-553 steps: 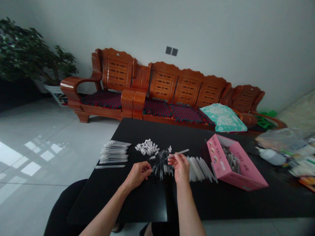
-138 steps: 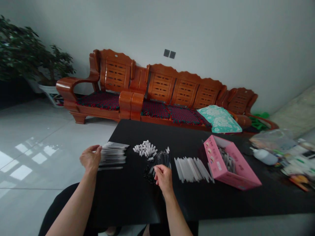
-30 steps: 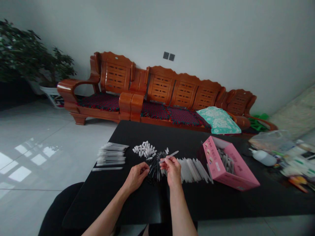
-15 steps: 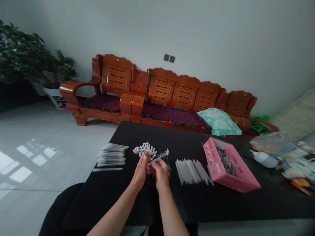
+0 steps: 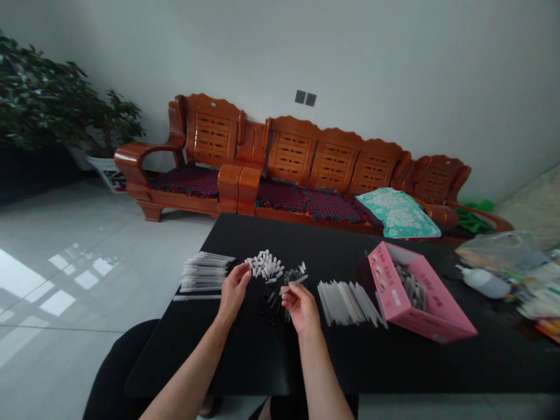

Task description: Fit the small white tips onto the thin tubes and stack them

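table (image 5: 249,367): first tube row (image 5: 203,274) by the left edge; caps (image 5: 265,266) right of it; rods (image 5: 291,274) before and right of caps — then second tube row (image 5: 347,303), then box (image 5: 391,286); bench (image 5: 291,153) behind the far edge.

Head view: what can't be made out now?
In the head view:
Left hand: whether its fingers hold any white pieces; too small.
Thin dark rods: partly hidden by the right hand.
Pink box: near wall hides how deep the grey pieces go.
Right-edge clutter: blurred, cut off by the frame.
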{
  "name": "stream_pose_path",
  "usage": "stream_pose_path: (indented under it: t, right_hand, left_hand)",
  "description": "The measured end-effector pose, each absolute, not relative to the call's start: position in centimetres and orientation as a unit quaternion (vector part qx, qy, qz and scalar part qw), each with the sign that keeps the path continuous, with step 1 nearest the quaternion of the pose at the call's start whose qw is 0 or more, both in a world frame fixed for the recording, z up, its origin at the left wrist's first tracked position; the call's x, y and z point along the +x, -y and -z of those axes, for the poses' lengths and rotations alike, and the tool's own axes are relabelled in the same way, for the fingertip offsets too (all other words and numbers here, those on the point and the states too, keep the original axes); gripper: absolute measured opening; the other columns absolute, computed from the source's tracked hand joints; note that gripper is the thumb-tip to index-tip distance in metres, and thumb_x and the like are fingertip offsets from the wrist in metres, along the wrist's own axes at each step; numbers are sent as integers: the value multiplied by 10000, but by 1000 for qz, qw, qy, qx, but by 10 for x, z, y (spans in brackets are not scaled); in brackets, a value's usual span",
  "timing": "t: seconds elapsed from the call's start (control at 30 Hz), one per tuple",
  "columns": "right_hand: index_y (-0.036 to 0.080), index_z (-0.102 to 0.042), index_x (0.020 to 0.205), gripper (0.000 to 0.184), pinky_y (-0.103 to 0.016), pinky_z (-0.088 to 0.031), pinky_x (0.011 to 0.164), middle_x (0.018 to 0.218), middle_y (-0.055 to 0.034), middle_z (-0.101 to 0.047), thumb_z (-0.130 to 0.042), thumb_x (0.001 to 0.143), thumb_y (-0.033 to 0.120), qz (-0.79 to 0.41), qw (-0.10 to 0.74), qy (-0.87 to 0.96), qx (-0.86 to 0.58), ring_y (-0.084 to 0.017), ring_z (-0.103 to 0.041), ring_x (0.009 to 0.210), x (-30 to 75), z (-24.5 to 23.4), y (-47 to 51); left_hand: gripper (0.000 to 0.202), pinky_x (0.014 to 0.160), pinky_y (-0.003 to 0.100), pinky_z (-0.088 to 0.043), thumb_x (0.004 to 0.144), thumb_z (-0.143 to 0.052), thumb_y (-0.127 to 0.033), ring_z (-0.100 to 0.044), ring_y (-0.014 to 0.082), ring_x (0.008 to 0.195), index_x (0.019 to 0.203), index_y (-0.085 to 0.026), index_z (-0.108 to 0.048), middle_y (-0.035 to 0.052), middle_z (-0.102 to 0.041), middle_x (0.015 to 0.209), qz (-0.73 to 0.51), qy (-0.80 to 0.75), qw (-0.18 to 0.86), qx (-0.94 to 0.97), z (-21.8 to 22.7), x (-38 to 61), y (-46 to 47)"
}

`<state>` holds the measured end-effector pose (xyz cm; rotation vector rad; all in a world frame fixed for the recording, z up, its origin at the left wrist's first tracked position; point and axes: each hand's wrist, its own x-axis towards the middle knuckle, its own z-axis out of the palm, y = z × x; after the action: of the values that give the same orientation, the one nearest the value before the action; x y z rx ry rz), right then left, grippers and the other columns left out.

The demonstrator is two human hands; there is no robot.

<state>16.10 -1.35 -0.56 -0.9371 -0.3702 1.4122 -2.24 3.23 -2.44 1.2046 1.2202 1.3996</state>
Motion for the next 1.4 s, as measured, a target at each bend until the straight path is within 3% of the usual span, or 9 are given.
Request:
stream_pose_path:
  t: [0.13, 0.3, 0.53, 0.67, 0.83, 0.93, 1.07, 1.23, 1.4]
  right_hand:
    - [124, -635, 758, 206, -208, -545, 416, 687, -98, -740, -783, 624, 175, -612, 654, 160, -414, -150, -667, 493, 166, 11, 22]
    - [127, -632, 764, 204, -205, -545, 417, 689, -93, -741, -783, 634, 171, -613, 651, 161, -418, -147, -668, 496, 168, 15, 25]
    - [123, -638, 776, 207, -206, -549, 426, 698, -94, -742, -784, 639, 175, -613, 656, 164, -409, -148, -672, 504, 172, 17, 26]
    - [122, -637, 763, 214, -207, -548, 419, 687, -97, -740, -790, 623, 174, -612, 656, 158, -412, -153, -672, 497, 169, 14, 26]
    - [123, -633, 758, 213, -212, -552, 424, 691, -93, -741, -791, 627, 183, -605, 663, 167, -407, -154, -672, 494, 163, 3, 27]
    - [125, -629, 764, 203, -217, -561, 449, 703, -92, -743, -782, 647, 191, -607, 667, 177, -393, -151, -676, 512, 158, -6, 26]
    - [123, -633, 819, 236, -225, -567, 471, 714, -91, -745, -779, 646, 191, -607, 674, 180, -380, -155, -682, 530, 151, -13, 24]
    - [127, -632, 850, 277, -230, -570, 484, 710, -83, -745, -784, 624, 179, -605, 680, 173, -376, -161, -687, 538, 143, -14, 21]
    - [147, -622, 816, 251, -238, -580, 528, 716, -62, -747, -783, 629, 193, -596, 688, 171, -378, -166, -702, 577, 136, -13, 19]
  left_hand:
    - [188, 734, 302, -491, 770, -597, -227, -654, 194, 740, 914, -178, -708, 52, -706, 828, -448, -547, 342, 619, 35, -27, -31]
    - [248, 776, 285, -460, 774, -548, -83, -633, 188, 833, 905, -188, -730, 61, -683, 877, -366, -494, 253, 747, 40, -12, -28]
    - [267, 788, 286, -446, 726, -582, -41, -612, 196, 861, 861, -203, -745, 60, -670, 864, -301, -424, 255, 815, 40, -13, -37]
    - [197, 782, 302, -448, 709, -607, -67, -616, 198, 832, 790, -190, -739, 58, -678, 837, -347, -449, 327, 755, 37, -12, -37]
    - [213, 622, 259, -479, 747, -681, -289, -623, 156, 677, 907, -150, -705, 64, -691, 798, -447, -408, 628, 489, 27, -11, -24]
    - [309, 640, 229, -492, 715, -739, -309, -626, 126, 681, 964, -130, -694, 74, -696, 831, -478, -328, 719, 383, 16, -11, -13]
    - [353, 656, 227, -508, 730, -737, -300, -632, 119, 667, 1020, -104, -683, 80, -694, 805, -482, -300, 743, 354, 2, -11, -5]
    - [283, 680, 266, -534, 735, -732, -313, -655, 141, 678, 923, -113, -663, 85, -699, 823, -504, -306, 733, 341, -5, -9, -3]
    - [228, 626, 175, -501, 698, -757, -252, -614, 80, 628, 863, -121, -669, 22, -663, 726, -528, -309, 738, 284, -4, -4, 0]
